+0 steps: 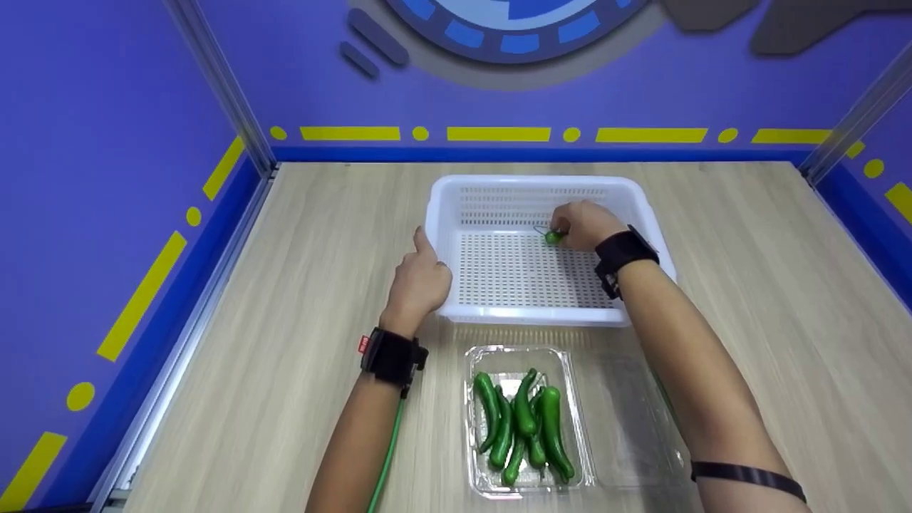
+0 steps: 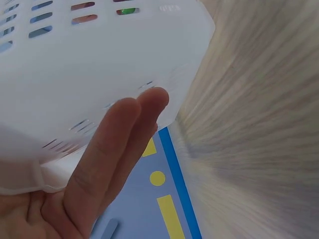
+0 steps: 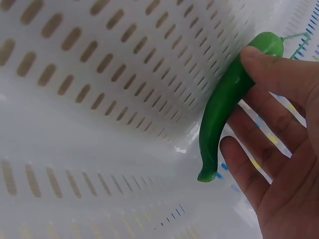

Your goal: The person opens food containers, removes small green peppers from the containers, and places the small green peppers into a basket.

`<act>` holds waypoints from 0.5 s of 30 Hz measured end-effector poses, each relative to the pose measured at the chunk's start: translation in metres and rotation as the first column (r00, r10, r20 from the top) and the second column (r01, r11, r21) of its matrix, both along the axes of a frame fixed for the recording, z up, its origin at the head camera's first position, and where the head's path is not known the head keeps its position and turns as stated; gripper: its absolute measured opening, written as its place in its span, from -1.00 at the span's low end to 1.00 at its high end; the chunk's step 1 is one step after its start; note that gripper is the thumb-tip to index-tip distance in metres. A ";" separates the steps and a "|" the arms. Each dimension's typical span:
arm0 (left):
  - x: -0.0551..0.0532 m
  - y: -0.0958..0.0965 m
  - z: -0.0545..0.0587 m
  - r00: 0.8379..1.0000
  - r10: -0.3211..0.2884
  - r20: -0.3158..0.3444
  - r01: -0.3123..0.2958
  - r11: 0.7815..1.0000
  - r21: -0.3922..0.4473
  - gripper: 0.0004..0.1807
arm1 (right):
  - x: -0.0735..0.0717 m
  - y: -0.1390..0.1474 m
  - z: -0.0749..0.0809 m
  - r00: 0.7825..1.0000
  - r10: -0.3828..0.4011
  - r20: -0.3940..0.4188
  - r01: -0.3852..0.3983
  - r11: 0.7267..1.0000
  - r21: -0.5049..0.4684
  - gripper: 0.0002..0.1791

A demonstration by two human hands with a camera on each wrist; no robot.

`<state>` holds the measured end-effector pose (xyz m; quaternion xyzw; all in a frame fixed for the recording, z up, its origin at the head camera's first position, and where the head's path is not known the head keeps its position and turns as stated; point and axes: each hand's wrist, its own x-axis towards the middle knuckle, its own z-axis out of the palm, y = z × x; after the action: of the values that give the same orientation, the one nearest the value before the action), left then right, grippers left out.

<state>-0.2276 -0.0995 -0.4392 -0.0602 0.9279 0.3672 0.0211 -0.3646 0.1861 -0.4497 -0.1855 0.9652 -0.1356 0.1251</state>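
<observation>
A white perforated plastic basket point(image 1: 541, 313) sits on the table. At its left rim, my left hand point(image 1: 420, 280) grips the edge, thumb at the rim and fingers point(image 2: 107, 144) extended along the outer wall. Inside the basket, my right hand point(image 1: 588, 224) holds a green chili pepper point(image 3: 224, 99), with the thumb pressed on it near the end that carries a thin string loop. The pepper's narrow tip points away from the palm, close to the basket's perforated surface. In the head view most of this pepper point(image 1: 553, 237) is hidden by the hand.
In front of the basket lies an open clear plastic box point(image 1: 472, 427) with several green peppers point(image 1: 550, 427) in it. Its transparent lid point(image 1: 630, 427) lies flat to the right, partly under my right forearm. Blue panels point(image 1: 499, 107) border the wooden table point(image 1: 285, 320).
</observation>
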 end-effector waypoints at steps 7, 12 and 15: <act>-0.001 0.000 0.000 1.000 -0.011 -0.027 0.011 1.000 0.009 -0.12 | -0.001 0.002 -0.001 1.000 -0.015 -0.003 0.014 1.000 -0.017 -0.69; 0.000 0.001 -0.002 0.999 -0.032 -0.041 0.033 0.999 0.012 -0.11 | 0.000 0.002 -0.001 1.000 -0.023 0.018 0.024 1.000 -0.021 -0.67; 0.001 0.001 -0.002 0.999 -0.029 -0.034 0.029 1.000 0.011 -0.10 | 0.000 0.002 0.000 0.999 -0.030 0.016 0.030 0.999 -0.023 -0.63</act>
<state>-0.2268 -0.0985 -0.4413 -0.0403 0.9268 0.3732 0.0110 -0.3646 0.1886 -0.4501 -0.1713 0.9653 -0.1498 0.1284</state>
